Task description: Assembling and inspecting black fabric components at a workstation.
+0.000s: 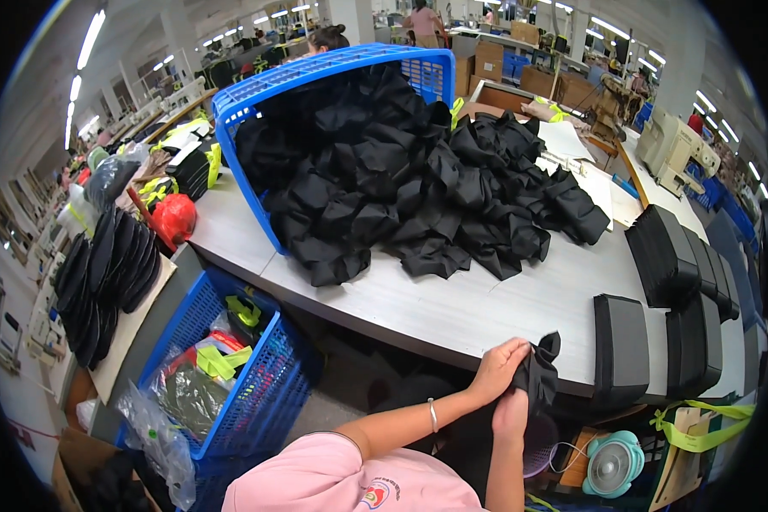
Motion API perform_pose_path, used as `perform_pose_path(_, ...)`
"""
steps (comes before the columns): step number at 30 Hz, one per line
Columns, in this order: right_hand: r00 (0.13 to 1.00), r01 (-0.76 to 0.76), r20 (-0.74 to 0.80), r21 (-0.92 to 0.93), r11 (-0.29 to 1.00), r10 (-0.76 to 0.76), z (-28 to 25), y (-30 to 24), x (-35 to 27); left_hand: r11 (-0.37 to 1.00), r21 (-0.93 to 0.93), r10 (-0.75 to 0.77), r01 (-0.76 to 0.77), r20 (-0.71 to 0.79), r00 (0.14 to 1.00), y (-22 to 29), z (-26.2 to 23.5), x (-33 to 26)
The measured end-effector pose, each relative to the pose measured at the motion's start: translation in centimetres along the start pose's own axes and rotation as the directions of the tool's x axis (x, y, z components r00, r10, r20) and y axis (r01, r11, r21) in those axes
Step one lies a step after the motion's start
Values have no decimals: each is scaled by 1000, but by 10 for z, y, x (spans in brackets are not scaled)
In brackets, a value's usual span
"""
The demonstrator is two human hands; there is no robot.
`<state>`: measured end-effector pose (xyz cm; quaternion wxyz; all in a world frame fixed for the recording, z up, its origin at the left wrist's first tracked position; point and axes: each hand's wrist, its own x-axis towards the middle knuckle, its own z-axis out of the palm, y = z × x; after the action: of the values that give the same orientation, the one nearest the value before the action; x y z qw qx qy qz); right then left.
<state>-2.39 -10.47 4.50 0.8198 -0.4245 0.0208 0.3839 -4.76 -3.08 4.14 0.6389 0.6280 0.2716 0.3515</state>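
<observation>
Left hand [497, 374] and right hand [510, 415] hold folded black fabric [539, 377] in their fingers [514, 348] near the worktop [452, 309] edge, smooth bare surface beyond.

Right of lower centre, the black cloth [541, 375] hid some fingers of the right hand [510, 413]. The bottom edge cropped the pink shirt [337, 478]. Near the top, the blue basket [333, 63] mostly hid a co-worker [328, 37].

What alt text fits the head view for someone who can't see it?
A person's left hand and right hand hold a black fabric piece by a table. Beyond, crumpled black fabric spills from a tipped blue basket; neat black stacks stand at right.
</observation>
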Motion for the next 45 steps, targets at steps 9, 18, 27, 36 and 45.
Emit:
perform_pose_path(9, 859, -15, 479, -336, 942, 184, -68, -9, -83, 993, 62, 114, -103, -199, 973, -8, -37, 92)
perform_pose_path(18, 875, 480, 298, -622, 618, -381, -89, -24, -40, 986, -38, 165, -161, 267, 949, 24, -9, -6)
perform_pose_path(27, 939, -21, 335, -176, 984, 80, -96, -30, -29, 986, -44, 163, -159, 93, 982, 26, -23, -26)
perform_pose_path(36, 869, 470, 291, -740, 481, -401, -83, -43, -4, 232, -383, -376, 894, 813, 445, -14, -36, -56)
perform_pose_path(45, 887, 432, 446, -705, 562, -123, -58, 47, -18, 597, -430, 129, 677, 885, 448, -26, -38, -115)
